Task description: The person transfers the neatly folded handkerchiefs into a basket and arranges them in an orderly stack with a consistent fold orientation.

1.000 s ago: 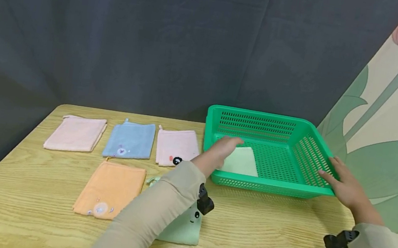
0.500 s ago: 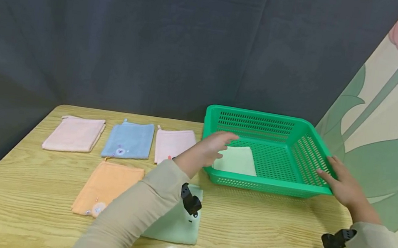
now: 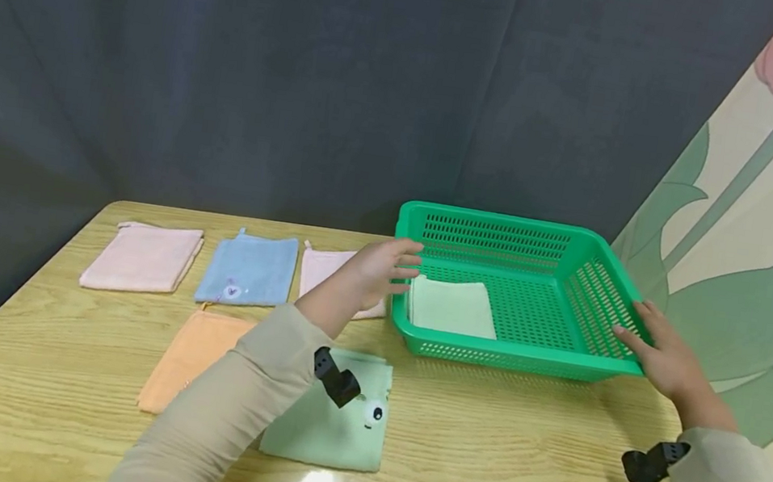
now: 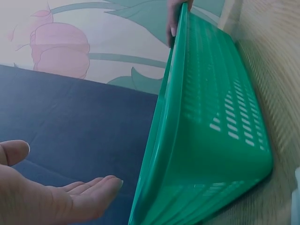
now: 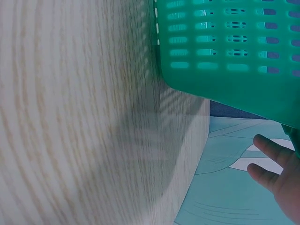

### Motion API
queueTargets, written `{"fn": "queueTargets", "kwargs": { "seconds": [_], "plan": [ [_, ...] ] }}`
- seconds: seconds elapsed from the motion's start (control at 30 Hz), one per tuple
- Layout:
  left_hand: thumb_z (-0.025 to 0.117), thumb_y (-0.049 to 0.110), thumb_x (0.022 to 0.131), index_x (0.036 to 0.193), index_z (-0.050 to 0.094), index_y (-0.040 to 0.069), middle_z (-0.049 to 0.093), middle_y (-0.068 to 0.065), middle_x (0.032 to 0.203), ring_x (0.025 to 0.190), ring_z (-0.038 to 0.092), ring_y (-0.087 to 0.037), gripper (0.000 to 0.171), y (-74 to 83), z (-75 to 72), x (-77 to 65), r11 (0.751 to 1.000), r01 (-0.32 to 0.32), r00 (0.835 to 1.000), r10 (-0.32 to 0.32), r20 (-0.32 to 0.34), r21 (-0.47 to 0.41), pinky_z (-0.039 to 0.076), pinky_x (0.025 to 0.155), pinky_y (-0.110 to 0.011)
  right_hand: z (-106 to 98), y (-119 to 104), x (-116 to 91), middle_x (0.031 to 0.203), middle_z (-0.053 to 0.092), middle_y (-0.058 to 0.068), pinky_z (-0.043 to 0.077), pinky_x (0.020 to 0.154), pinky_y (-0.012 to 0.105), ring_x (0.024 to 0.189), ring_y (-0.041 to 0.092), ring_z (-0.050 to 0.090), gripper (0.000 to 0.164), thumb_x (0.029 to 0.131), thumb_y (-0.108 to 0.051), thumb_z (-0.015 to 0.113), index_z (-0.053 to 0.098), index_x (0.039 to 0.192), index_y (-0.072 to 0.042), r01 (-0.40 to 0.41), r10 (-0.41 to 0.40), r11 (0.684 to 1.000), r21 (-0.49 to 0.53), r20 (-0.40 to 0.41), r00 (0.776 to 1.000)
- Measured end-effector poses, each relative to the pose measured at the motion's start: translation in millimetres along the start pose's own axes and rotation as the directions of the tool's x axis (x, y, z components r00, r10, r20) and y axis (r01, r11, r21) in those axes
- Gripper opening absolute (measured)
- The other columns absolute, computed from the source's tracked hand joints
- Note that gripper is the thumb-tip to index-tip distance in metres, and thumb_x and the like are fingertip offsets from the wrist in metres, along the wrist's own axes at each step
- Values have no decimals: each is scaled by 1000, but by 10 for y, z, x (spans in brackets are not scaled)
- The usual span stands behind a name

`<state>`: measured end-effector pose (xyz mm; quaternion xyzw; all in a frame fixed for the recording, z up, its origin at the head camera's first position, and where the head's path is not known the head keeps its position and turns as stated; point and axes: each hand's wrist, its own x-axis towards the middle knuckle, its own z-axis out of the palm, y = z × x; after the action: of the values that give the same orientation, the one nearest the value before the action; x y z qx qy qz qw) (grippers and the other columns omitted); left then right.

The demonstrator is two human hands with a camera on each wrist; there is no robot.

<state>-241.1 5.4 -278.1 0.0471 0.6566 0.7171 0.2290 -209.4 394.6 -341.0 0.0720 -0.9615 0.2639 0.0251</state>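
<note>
A green plastic basket (image 3: 526,352) stands at the back right of the wooden table, a folded pale green towel (image 3: 456,309) in its left part. My left hand (image 3: 377,271) is above the basket's left rim with fingers extended and nothing held. The left wrist view shows this palm (image 4: 70,199) apart from the rim. At the basket's right end, my right hand (image 3: 667,361) grips the rim, thumb over the inner side and fingers outside. Below my left forearm lies a folded green towel (image 3: 332,433) with an eye design, partly covered by the wrist camera.
Left of the basket lie a pale pink towel (image 3: 145,258), a blue towel (image 3: 253,263) and another pink towel (image 3: 318,269), partly behind my left hand. An orange towel (image 3: 192,350) is half hidden by my sleeve. A dark curtain (image 3: 268,79) hangs behind the table.
My left hand has drawn back leftward from over the pale green towel to the basket's left rim. More of that towel shows. My right hand stays at the rim.
</note>
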Motion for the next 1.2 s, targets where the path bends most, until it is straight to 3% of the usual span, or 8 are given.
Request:
{"fn": "queueTargets", "kwargs": {
  "seconds": [0.4, 0.9, 1.2],
  "plan": [
    [32, 22, 93, 132, 28, 3, 30, -16, 133, 120, 31, -29, 43, 18, -187, -104, 999, -45, 999, 44, -29, -10, 26, 96, -39, 11, -5, 10, 139, -11, 23, 3, 82, 69, 120, 49, -7, 63, 94, -34, 30, 1, 137, 0, 1, -1, 1000, 4, 2, 1000],
    [31, 21, 93, 133, 22, 0, 28, -19, 133, 122, 26, -31, 46, 82, -551, -313, 996, -86, 992, 85, -90, -12, 23, 97, -42, 15, -3, -10, 138, -9, 25, 3, 82, 69, 119, 50, -5, 62, 94, -33, 31, 2, 136, 2, 11, -11, 1000, -6, -13, 1000],
    [31, 22, 93, 134, 19, 1, 27, -18, 134, 122, 26, -30, 48, 55, -749, -382, 998, -63, 991, 63, -121, 4, 23, 98, -41, 17, 9, -8, 138, -10, 25, 3, 81, 69, 119, 50, -6, 62, 94, -33, 31, 2, 136, 2, 15, -14, 1000, 15, -11, 1000]
  ]
}}
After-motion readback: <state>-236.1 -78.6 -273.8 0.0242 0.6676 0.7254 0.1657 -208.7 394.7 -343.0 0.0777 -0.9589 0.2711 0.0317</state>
